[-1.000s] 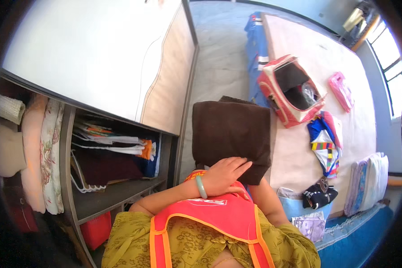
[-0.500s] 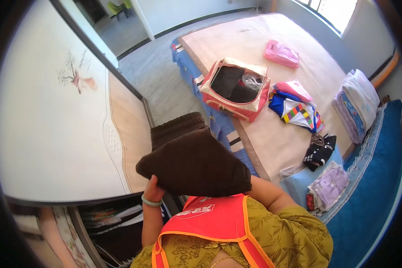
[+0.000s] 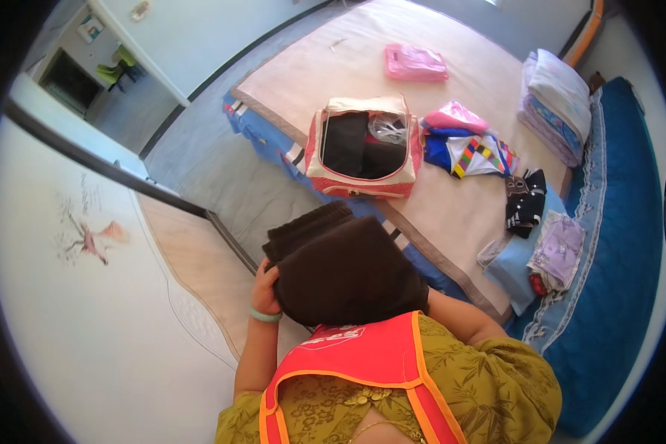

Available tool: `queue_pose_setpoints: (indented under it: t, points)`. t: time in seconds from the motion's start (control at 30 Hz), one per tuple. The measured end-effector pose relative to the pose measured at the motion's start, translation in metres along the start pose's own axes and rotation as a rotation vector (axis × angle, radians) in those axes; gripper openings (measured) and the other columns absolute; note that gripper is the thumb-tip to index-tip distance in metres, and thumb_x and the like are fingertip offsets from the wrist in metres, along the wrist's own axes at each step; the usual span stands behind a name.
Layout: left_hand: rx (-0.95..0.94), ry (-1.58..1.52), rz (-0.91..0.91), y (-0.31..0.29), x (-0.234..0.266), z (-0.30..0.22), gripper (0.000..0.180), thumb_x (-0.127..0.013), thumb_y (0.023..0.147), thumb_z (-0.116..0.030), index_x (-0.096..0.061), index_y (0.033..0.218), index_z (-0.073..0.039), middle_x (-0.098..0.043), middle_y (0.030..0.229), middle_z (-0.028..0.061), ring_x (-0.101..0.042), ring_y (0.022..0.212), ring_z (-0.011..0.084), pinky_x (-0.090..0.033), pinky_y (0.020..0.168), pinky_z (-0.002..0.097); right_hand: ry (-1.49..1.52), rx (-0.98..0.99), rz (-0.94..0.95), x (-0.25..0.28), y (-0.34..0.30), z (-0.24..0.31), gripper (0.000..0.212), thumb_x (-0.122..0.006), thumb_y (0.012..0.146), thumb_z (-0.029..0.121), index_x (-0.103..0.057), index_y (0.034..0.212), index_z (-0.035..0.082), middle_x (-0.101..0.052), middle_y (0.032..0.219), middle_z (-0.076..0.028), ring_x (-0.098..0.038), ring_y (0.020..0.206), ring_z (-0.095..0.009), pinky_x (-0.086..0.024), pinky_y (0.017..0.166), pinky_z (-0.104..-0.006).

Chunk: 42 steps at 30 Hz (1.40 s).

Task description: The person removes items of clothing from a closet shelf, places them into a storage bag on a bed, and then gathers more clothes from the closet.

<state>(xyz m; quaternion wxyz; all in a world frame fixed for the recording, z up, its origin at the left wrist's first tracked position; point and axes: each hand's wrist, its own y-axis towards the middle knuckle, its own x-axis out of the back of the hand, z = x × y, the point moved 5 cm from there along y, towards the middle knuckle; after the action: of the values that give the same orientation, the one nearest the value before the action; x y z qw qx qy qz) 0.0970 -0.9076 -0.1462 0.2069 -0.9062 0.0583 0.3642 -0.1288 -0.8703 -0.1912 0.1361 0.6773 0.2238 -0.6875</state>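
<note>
Folded dark brown trousers (image 3: 348,274), with a gathered band at the upper edge, are held in front of my chest. My left hand (image 3: 266,288), with a pale green bangle at the wrist, grips their left edge. My right forearm reaches in from the right behind the trousers, and the cloth hides my right hand. Just beyond them, a red and white bag (image 3: 362,185) stands open on the bed's near edge. Dark folded clothes (image 3: 344,144) and a clear plastic packet (image 3: 386,127) lie inside it.
On the bed (image 3: 288,81) are a pink plastic package (image 3: 416,62), multicoloured folded clothes (image 3: 470,154), a black garment (image 3: 524,201), a lilac cloth (image 3: 557,248) and folded quilts (image 3: 559,103). A white wardrobe door (image 3: 74,311) stands at my left; a blue headboard (image 3: 621,222) is at the right.
My view has swung left and toward the bed, and the open wardrobe compartment has left the picture. The trousers stay in hand, drawn more compactly together, with my left hand higher on their edge.
</note>
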Motion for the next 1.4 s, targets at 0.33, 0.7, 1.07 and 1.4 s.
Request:
queue_pose_setpoints:
  t: [0.33, 0.7, 1.07, 1.4]
  points:
    - [0.173, -0.059, -0.036, 0.198, -0.045, 0.050, 0.029, -0.047, 0.086, -0.008, -0.049, 0.114, -0.001, -0.058, 0.108, 0.0128, -0.058, 0.096, 0.0236, -0.049, 0.083, 0.0359, -0.127, 0.181, -0.319, 0.027, 0.037, 0.169, 0.045, -0.036, 0.091, 0.038, -0.049, 0.122, 0.009, -0.053, 0.121, -0.009, -0.049, 0.112, -0.025, -0.034, 0.099, -0.0403]
    - [0.191, -0.325, -0.451, 0.386, 0.026, 0.176, 0.036, -0.048, 0.089, -0.019, -0.045, 0.122, -0.006, -0.047, 0.125, 0.0129, -0.044, 0.115, 0.0282, -0.034, 0.099, 0.0456, -0.658, 0.022, -0.609, 0.093, 0.232, 0.416, 0.066, -0.034, 0.087, 0.056, -0.033, 0.133, 0.008, -0.040, 0.133, -0.014, -0.039, 0.121, -0.026, -0.029, 0.101, -0.0416]
    - [0.163, 0.343, -0.356, 0.413, 0.023, 0.125, 0.057, -0.069, 0.075, -0.034, -0.046, 0.116, 0.000, -0.054, 0.111, 0.0103, -0.053, 0.098, 0.0185, -0.044, 0.082, 0.0313, -1.856, 0.323, -1.118, 0.146, 0.234, 0.384, 0.058, -0.064, 0.074, 0.029, -0.046, 0.114, -0.009, -0.053, 0.110, -0.029, -0.053, 0.102, -0.038, -0.042, 0.087, -0.0386]
    - [0.491, 0.659, -0.151, 0.463, 0.022, 0.094, 0.050, -0.069, 0.075, -0.034, -0.050, 0.111, -0.004, -0.058, 0.105, 0.0057, -0.056, 0.092, 0.0176, -0.047, 0.076, 0.0337, -1.558, 0.438, -1.019, 0.155, 0.229, 0.381, 0.038, -0.064, 0.070, 0.017, -0.054, 0.101, -0.002, -0.060, 0.097, -0.023, -0.056, 0.094, -0.036, -0.045, 0.080, -0.0392]
